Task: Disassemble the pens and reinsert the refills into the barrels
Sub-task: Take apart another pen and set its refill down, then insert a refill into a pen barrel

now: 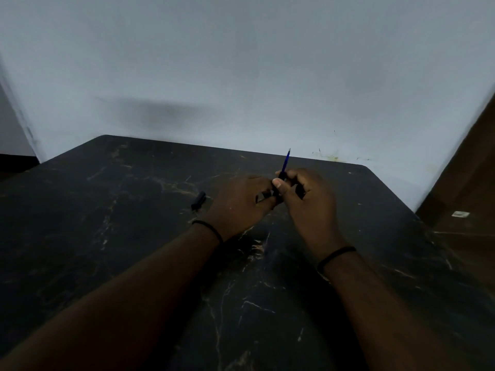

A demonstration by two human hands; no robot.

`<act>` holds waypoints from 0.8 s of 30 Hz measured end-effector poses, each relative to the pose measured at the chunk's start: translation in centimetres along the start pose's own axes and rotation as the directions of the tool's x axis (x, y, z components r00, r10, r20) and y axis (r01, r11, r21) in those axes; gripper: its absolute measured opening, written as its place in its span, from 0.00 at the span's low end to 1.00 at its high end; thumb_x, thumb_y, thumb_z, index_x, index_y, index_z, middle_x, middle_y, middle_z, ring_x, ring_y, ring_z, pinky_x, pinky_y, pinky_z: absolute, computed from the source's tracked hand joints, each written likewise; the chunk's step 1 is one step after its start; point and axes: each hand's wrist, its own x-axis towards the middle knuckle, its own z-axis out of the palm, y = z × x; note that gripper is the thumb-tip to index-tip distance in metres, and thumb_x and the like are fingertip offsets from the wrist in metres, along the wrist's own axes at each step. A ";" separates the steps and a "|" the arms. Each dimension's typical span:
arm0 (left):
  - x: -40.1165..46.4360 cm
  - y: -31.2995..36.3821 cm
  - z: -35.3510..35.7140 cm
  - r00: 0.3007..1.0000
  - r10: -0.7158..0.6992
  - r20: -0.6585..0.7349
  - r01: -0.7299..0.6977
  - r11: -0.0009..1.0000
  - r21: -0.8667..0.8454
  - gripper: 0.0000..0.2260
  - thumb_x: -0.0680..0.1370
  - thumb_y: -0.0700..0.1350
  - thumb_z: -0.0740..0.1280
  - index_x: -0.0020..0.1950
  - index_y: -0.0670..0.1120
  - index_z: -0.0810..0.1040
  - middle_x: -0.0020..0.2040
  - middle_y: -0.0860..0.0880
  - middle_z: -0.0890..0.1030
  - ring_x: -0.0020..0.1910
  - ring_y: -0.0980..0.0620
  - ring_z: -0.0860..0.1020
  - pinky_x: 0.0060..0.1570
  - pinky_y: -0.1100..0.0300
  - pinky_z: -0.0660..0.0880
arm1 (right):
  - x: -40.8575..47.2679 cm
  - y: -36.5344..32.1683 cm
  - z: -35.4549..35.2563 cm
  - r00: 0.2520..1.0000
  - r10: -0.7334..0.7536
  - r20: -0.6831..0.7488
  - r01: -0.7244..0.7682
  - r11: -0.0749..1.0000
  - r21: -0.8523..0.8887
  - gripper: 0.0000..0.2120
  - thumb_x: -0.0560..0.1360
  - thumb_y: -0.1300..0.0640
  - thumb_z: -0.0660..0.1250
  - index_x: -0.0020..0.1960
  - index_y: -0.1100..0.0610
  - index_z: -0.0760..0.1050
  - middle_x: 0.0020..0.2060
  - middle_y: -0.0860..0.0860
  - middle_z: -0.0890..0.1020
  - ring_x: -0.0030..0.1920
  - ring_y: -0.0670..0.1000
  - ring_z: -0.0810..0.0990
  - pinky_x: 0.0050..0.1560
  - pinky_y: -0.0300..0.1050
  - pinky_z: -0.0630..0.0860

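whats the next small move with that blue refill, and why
Probably push the blue refill further down into the dark barrel. Both hands, left hand and right hand, grip the barrel, and much of the refill sticks up out of it, tip upward, so it looks only partly seated.

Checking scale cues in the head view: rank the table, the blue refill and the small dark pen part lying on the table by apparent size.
1. table
2. blue refill
3. dark pen part
The last two look close; hands hide part of the refill.
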 end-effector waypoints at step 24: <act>-0.3 -6.4 -2.9 0.771 -0.552 -0.318 0.628 0.573 0.527 0.22 0.76 0.60 0.65 0.54 0.43 0.80 0.56 0.39 0.80 0.56 0.39 0.78 0.55 0.47 0.74 | -1.0 -0.3 0.4 0.975 0.137 0.174 -0.141 0.990 0.008 0.08 0.78 0.46 0.68 0.45 0.50 0.79 0.35 0.47 0.81 0.37 0.42 0.78 0.35 0.34 0.75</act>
